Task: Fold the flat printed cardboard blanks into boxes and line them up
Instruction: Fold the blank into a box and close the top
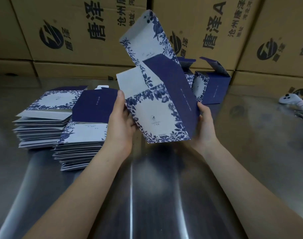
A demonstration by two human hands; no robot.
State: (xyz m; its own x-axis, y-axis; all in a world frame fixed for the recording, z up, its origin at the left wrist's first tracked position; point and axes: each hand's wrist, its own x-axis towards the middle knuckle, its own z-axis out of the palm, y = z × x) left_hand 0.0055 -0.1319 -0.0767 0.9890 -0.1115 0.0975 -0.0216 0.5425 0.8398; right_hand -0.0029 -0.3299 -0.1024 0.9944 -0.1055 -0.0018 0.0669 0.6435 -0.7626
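1. Blank (pixel 157 114) held above table (pixel 164 195), half-opened, between both hands.
2. Left hand (pixel 121 118) pinches its white edge; right hand (pixel 206 123) curls round blue side (fingertips hidden).
3. Best next: squeeze opposite creases square before tucking flaps.

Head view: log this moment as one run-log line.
left hand grips blank | right hand grips blank | flat stacks left | folded boxes behind

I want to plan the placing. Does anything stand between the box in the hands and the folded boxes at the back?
Nothing visible does. The half-opened box, held by the left hand and right hand, hangs above the steel table; the folded boxes stand just behind it. It hides part of the way.
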